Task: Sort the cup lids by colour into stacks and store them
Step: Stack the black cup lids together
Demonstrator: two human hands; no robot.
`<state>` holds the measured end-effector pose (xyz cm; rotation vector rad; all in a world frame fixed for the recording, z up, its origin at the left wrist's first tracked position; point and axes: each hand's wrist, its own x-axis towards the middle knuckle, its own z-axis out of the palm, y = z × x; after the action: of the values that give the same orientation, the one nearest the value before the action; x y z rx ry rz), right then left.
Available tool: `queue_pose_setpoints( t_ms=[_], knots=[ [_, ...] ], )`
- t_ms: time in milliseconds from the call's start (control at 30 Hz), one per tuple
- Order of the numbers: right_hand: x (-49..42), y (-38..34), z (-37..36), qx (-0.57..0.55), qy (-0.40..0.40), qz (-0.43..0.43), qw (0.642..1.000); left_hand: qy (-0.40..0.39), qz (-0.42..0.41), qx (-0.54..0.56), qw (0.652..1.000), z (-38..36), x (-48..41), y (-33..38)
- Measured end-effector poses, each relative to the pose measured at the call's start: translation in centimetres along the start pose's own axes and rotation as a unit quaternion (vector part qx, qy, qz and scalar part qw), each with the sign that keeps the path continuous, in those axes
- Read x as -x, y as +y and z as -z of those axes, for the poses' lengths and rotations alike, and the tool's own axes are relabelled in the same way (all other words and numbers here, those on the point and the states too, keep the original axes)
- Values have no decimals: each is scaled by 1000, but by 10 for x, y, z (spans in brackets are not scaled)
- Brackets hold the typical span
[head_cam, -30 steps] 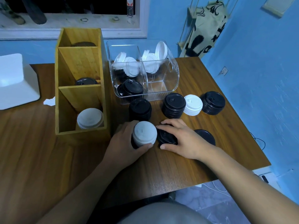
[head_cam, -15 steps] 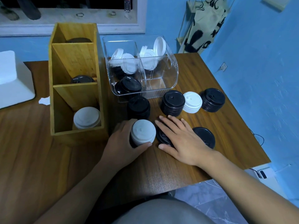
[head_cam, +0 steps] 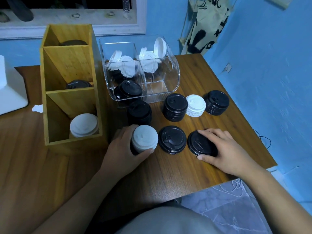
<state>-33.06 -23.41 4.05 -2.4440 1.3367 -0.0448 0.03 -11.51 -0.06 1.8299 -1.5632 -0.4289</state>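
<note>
My left hand [head_cam: 125, 149] grips a stack of lids topped by a white lid [head_cam: 144, 137] near the table's front. Right of it a single black lid [head_cam: 172, 139] lies flat on the table. My right hand [head_cam: 222, 149] holds another black lid [head_cam: 200, 144], thumb at its near rim and fingers over its far rim. Behind stand black stacks [head_cam: 139, 112], [head_cam: 175, 107], [head_cam: 217, 102] and a short white stack [head_cam: 195, 105].
A wooden organiser [head_cam: 50, 102] at left holds a white lid stack [head_cam: 84, 124] in front and dark lids behind. A clear plastic bin [head_cam: 170, 76] holds white and black lids. A white box [head_cam: 10, 92] sits far left. The table's edge [head_cam: 253, 119] runs at right.
My right hand has left the black lid beside the held stack and moved right onto the other black lid. My left hand keeps its grip on the stack.
</note>
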Motion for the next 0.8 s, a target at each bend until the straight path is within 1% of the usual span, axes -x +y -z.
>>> queue_pose_setpoints(
  t_ms=[67,100,200,267,333,400,467,533,633,800],
  knots=[
    [-1,-3,-7,23,33,8,999,-2,2,2,1000,0,0,0],
    [-2,-3,-10,14,42,17,999,-3,2,4,1000,1,0,1],
    [-3,-1,-12,-53,22,40,998,-2,0,5,1000,1,0,1],
    [-4,-1,-12,-79,26,45,996,0,-1,3,1000,2,0,1],
    [-4,-4,-9,-99,72,24,992,-1,0,1,1000,2,0,1],
    [-6,-16,-2,-127,137,0,982,-5,1,0,1000,3,0,1],
    [-11,-36,-2,-150,173,7,973,-7,2,1,1000,3,0,2],
    [-19,-60,-8,-149,166,40,974,-6,3,1,1000,3,-1,2],
    [-32,-84,-22,-117,125,81,982,-3,7,-3,1000,2,0,2],
    [-43,-90,-34,-58,97,84,990,1,14,0,1000,3,0,0]
  ],
)
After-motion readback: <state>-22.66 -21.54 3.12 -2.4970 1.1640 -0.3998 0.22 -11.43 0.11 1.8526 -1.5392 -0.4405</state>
